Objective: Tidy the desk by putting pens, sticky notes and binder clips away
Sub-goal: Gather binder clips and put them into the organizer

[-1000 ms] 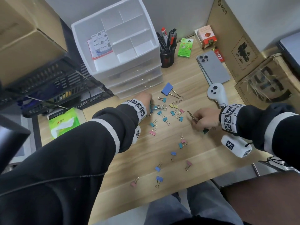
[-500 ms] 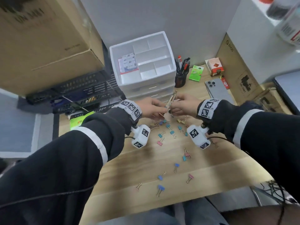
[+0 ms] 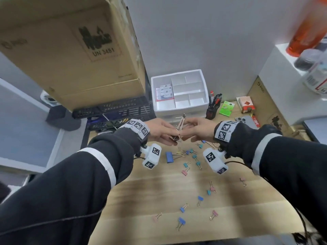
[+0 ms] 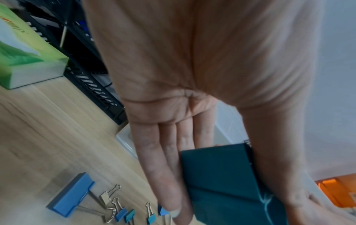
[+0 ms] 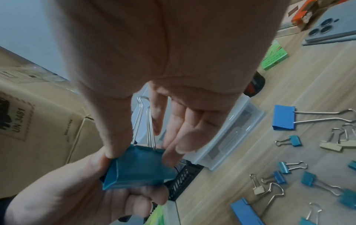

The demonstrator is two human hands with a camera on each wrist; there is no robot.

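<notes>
A large teal binder clip (image 5: 134, 167) is held in the air above the desk, its silver wire handles (image 3: 181, 122) pointing up. My left hand (image 3: 169, 137) pinches its body from below between thumb and straight fingers; the clip (image 4: 227, 182) lies against those fingers. My right hand (image 3: 187, 134) meets it from the right, thumb on one top corner and fingers (image 5: 173, 150) at the other side. Several small coloured binder clips (image 3: 184, 172) and one big blue clip (image 3: 169, 157) lie scattered on the wooden desk (image 3: 159, 191) below. Pens stand in a dark cup (image 3: 212, 110).
A white drawer organiser (image 3: 178, 92) with open top compartments stands at the back. Beside the cup lie a green pack (image 3: 226, 107), a red-and-white box (image 3: 246, 103) and a phone (image 3: 246, 121). A big cardboard box (image 3: 70, 50) on a black rack (image 3: 115, 110) fills the left.
Both hands have risen from the desk and come together in the air with the large clip between them. The head view has tipped upward.
</notes>
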